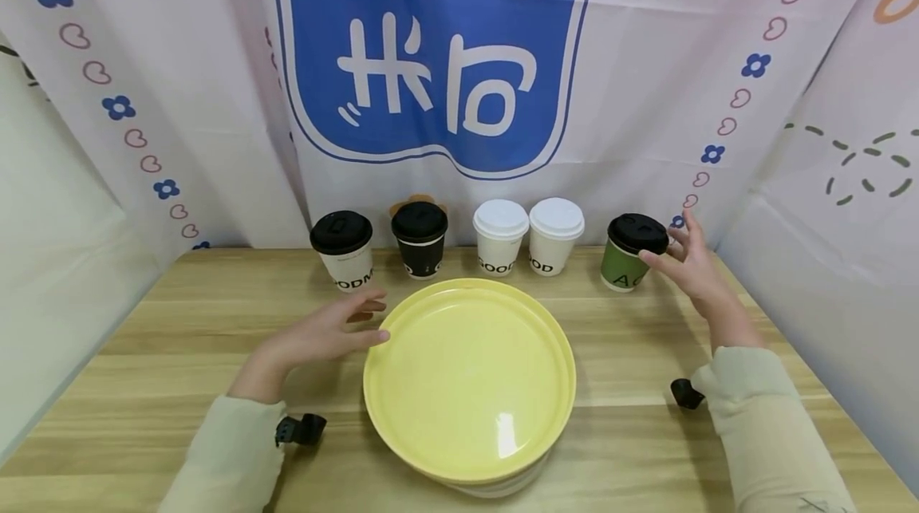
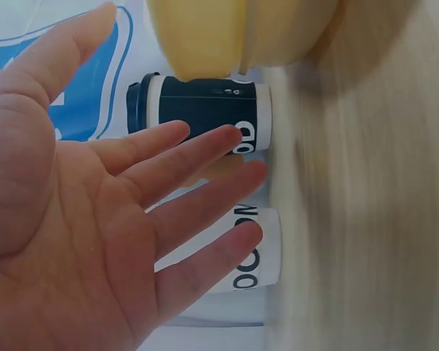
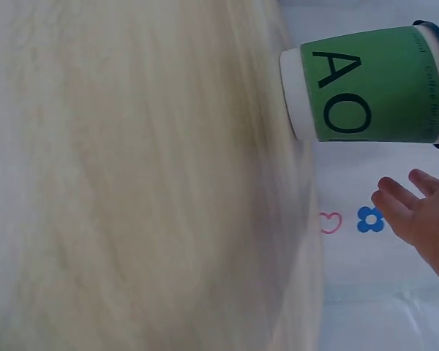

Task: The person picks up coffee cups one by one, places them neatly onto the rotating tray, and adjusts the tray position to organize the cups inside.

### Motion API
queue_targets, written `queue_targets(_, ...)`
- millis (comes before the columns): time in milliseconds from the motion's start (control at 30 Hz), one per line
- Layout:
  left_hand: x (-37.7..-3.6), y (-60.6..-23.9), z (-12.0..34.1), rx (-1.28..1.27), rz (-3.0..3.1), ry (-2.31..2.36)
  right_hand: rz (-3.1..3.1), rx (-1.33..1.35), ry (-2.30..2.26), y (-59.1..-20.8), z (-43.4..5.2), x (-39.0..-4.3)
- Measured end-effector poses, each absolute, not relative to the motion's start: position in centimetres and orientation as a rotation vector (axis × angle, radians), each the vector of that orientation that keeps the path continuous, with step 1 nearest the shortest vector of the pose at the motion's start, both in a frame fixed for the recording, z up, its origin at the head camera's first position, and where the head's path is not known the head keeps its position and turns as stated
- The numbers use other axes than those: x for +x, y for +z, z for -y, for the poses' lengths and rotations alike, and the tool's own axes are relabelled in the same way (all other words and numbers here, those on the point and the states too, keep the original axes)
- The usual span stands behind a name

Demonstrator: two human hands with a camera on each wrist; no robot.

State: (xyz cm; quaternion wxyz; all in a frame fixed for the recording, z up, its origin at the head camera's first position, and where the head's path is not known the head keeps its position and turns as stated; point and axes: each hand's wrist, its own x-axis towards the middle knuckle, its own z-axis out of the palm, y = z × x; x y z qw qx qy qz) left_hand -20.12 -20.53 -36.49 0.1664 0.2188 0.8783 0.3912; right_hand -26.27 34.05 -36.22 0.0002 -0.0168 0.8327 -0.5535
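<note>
My right hand (image 1: 695, 267) is beside a green paper cup (image 1: 621, 264) with a black lid, its fingers spread and its thumb overlapping the lid's edge in the head view. The right wrist view has its fingertips (image 3: 395, 196) a little apart from the same green cup (image 3: 377, 88). My left hand (image 1: 326, 331) is held palm inward at the left rim of a round yellow tray (image 1: 470, 377), thumb tip at the rim and fingers loosely extended. Past those fingers, the left wrist view has a black cup (image 2: 205, 110) and a white cup (image 2: 269, 248). Neither hand grips anything.
Along the back of the wooden table (image 1: 617, 449) stand a black-lidded white cup (image 1: 345, 254), a black cup (image 1: 420, 242) and two white-lidded cups, the left one (image 1: 497, 238) close to its neighbour (image 1: 554, 238). A printed curtain (image 1: 646, 98) hangs behind. Paler round edges show under the tray.
</note>
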Motion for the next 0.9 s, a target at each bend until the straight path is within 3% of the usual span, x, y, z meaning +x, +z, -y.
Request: queue_targets(900, -19.9, -37.2, 20.6, 0.644, -2.379, 1.140, -2.427, -0.018, -2.032, -38.6, -32.1, -28.3)
